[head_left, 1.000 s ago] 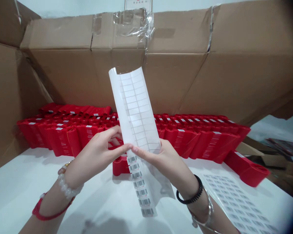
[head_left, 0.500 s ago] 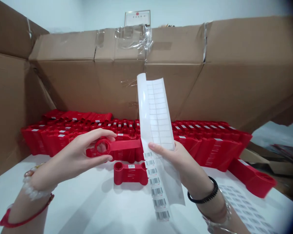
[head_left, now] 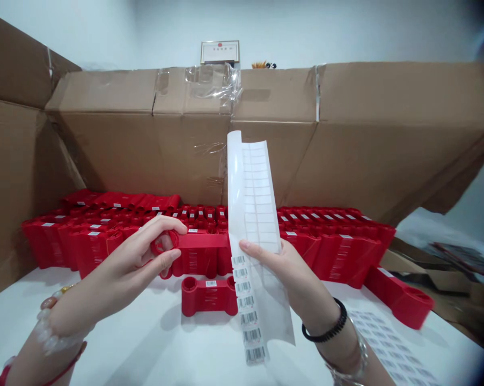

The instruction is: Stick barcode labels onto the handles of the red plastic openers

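My left hand [head_left: 135, 262] has its thumb and fingers closed on the ring-shaped end of a red plastic piece [head_left: 204, 240]. The narrow flat middle of that piece reaches right, and its far end is hidden behind a barcode label sheet [head_left: 262, 209]. My right hand [head_left: 276, 262] grips this sheet with the thumb in front. The sheet is upright, partly curled at its left, and a column of barcode labels [head_left: 246, 303] hangs down its lower left edge. Below, a labelled red piece [head_left: 210, 296] with two round ends stands on the white table [head_left: 145, 343].
Rows of labelled red pieces [head_left: 342, 257] line the back of the table. Another red piece [head_left: 403, 297] lies at the right, near a flat sheet of barcode labels [head_left: 387, 343]. A large cardboard box [head_left: 145, 155] walls the back and left.
The view has tilted up and turned slightly right, so the background sits lower and further left. Both hands keep their holds, with the red piece and the label sheet still close together.
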`<state>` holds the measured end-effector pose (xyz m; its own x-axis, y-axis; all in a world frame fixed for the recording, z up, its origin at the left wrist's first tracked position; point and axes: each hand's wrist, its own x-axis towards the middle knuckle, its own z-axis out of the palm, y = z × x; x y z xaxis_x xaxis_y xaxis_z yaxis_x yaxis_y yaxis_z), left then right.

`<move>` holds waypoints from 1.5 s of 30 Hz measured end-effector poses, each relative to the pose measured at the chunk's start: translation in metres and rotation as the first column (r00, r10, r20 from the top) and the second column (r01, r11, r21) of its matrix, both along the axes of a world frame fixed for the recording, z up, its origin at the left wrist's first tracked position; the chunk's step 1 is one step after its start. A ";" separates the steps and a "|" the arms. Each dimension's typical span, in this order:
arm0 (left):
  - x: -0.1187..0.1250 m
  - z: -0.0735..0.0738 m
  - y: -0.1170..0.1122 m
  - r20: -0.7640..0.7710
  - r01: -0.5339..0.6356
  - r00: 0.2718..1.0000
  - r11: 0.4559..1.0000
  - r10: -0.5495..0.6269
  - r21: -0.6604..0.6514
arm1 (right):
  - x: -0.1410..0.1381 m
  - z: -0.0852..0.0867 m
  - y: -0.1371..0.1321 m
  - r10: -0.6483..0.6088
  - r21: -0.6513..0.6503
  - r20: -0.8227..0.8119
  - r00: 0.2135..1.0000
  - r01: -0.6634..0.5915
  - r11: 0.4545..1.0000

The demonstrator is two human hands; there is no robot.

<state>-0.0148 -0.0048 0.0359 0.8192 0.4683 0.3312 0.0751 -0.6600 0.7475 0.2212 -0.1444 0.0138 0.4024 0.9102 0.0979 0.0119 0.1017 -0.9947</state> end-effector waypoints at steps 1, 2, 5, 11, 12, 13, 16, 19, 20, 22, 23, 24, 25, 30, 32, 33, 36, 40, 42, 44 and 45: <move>0.000 0.001 -0.001 0.007 0.008 1.000 1.000 -0.008 -0.014 | -0.001 0.001 -0.001 -0.012 -0.003 0.001 1.000 0.012 1.000; 0.000 0.002 -0.002 0.011 0.013 1.000 0.999 -0.013 -0.037 | -0.003 0.003 -0.002 -0.033 -0.007 0.000 0.999 0.033 0.999; 0.000 0.004 -0.002 0.012 0.017 1.000 0.993 -0.015 -0.117 | -0.010 0.009 -0.006 -0.090 -0.010 0.006 0.996 0.090 0.996; -0.001 0.002 0.002 0.075 -0.009 0.997 1.000 0.010 -0.020 | -0.014 0.016 -0.010 -0.119 0.056 0.073 0.990 0.115 0.992; 0.000 0.001 0.002 0.085 -0.018 0.996 1.000 0.018 -0.004 | -0.014 0.016 -0.011 -0.121 0.061 0.073 0.990 0.117 0.991; 0.001 0.000 0.001 0.090 -0.020 0.996 1.000 0.020 0.001 | -0.013 0.016 -0.011 -0.125 0.060 0.071 0.990 0.121 0.991; 0.005 -0.001 -0.001 0.086 -0.016 0.996 0.998 0.021 -0.056 | -0.012 0.017 -0.012 -0.165 0.060 0.069 0.984 0.161 0.985; 0.009 -0.004 0.000 0.087 0.045 0.996 0.988 -0.033 -0.147 | -0.014 0.016 -0.012 -0.221 0.092 0.069 0.973 0.214 0.972; 0.010 -0.004 0.001 0.087 0.054 0.995 0.986 -0.040 -0.160 | -0.014 0.015 -0.012 -0.224 0.102 0.064 0.972 0.217 0.971; 0.012 -0.006 0.003 0.111 -0.028 0.993 0.997 0.036 -0.069 | -0.016 0.013 -0.011 -0.216 0.109 0.053 0.975 0.210 0.972; 0.013 -0.006 0.003 0.147 -0.123 0.983 0.991 0.113 0.058 | -0.017 0.012 -0.010 -0.224 0.115 0.051 0.973 0.217 0.969; 0.013 -0.006 0.001 0.204 -0.236 0.960 0.946 0.192 0.222 | -0.017 0.011 -0.009 -0.246 0.124 0.050 0.968 0.238 0.963; 0.014 -0.005 -0.003 0.271 -0.345 0.929 0.858 0.254 0.380 | -0.018 0.010 -0.008 -0.274 0.137 0.049 0.960 0.266 0.954; 0.022 0.000 -0.049 0.437 -0.486 0.859 0.697 0.267 0.528 | -0.028 0.006 -0.004 -0.360 0.230 0.034 0.932 0.343 0.910; 0.032 -0.005 -0.066 0.372 -0.429 0.887 0.783 0.272 0.451 | -0.034 0.005 -0.003 -0.395 0.255 0.027 0.918 0.376 0.891; 0.037 -0.009 -0.071 0.323 -0.395 0.906 0.820 0.273 0.414 | -0.038 0.005 -0.003 -0.418 0.254 0.024 0.908 0.399 0.881; 0.051 -0.020 -0.074 0.226 -0.334 0.936 0.889 0.271 0.315 | -0.047 0.006 -0.003 -0.481 0.255 0.035 0.876 0.458 0.852; 0.059 -0.028 -0.067 0.290 -0.361 0.915 0.891 0.281 0.275 | -0.054 0.007 -0.002 -0.544 0.311 0.070 0.836 0.500 0.808; 0.060 -0.030 -0.065 0.327 -0.368 0.906 0.881 0.269 0.296 | -0.053 0.006 -0.001 -0.562 0.307 0.088 0.823 0.514 0.801; 0.061 -0.030 -0.065 0.352 -0.371 0.901 0.869 0.253 0.326 | -0.051 0.004 0.000 -0.561 0.283 0.107 0.821 0.516 0.809; 0.061 -0.030 -0.066 0.359 -0.371 0.900 0.867 0.247 0.333 | -0.050 0.003 0.000 -0.552 0.268 0.112 0.827 0.509 0.818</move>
